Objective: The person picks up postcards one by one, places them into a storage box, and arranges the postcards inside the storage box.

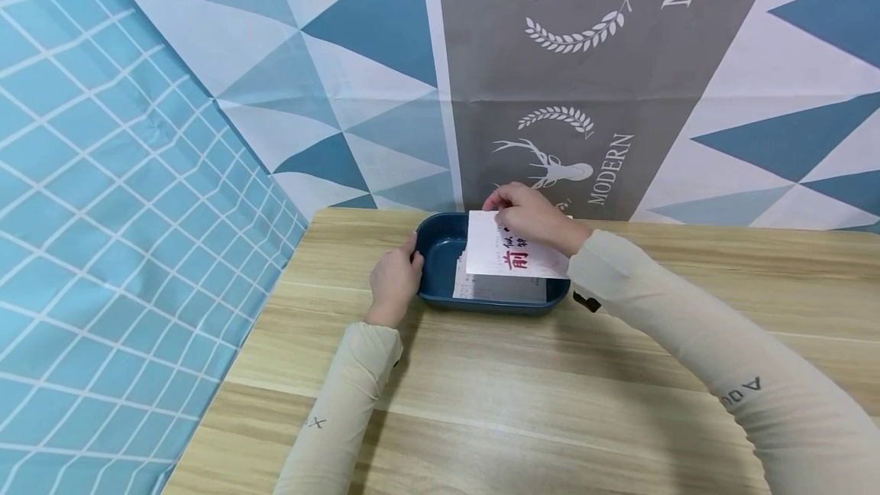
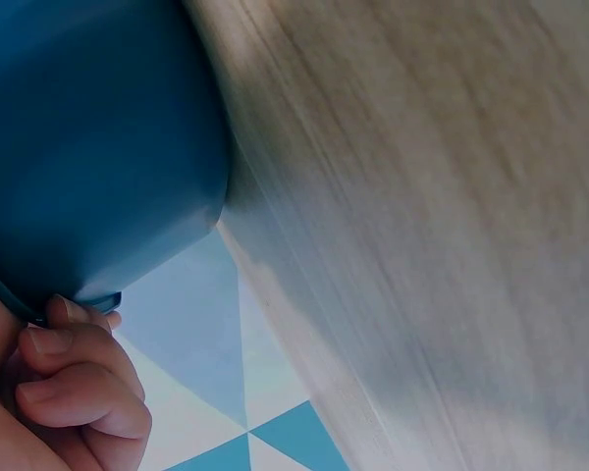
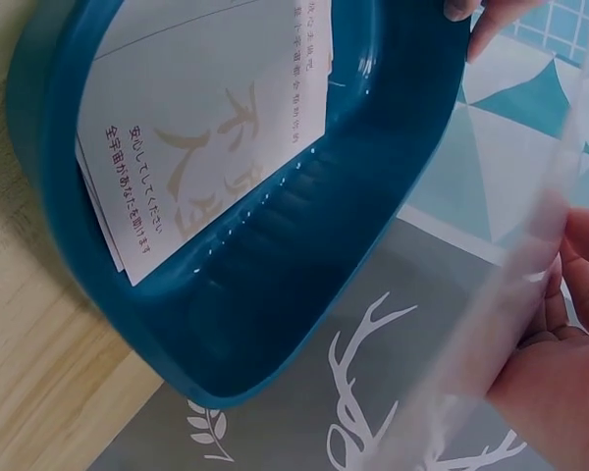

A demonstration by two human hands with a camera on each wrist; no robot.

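A dark blue oblong basin (image 1: 440,270) stands on the wooden table near the wall. My left hand (image 1: 396,279) grips its left rim, and in the left wrist view the curled fingers (image 2: 83,397) meet the rim's edge. Above the basin, my right hand (image 1: 532,214) pinches a white card (image 1: 488,247) printed with red and black characters. The right wrist view shows that card (image 3: 481,343) almost edge-on and blurred. Inside the basin lies a stack of printed cards (image 3: 206,128), partly covered by the held card in the head view.
The wood-grain table (image 1: 481,396) spreads out in front of the basin. Behind it rises a patterned wall covering (image 1: 385,21) with triangles and deer heads. A blue covering with white grid lines (image 1: 124,235) borders the table's left side.
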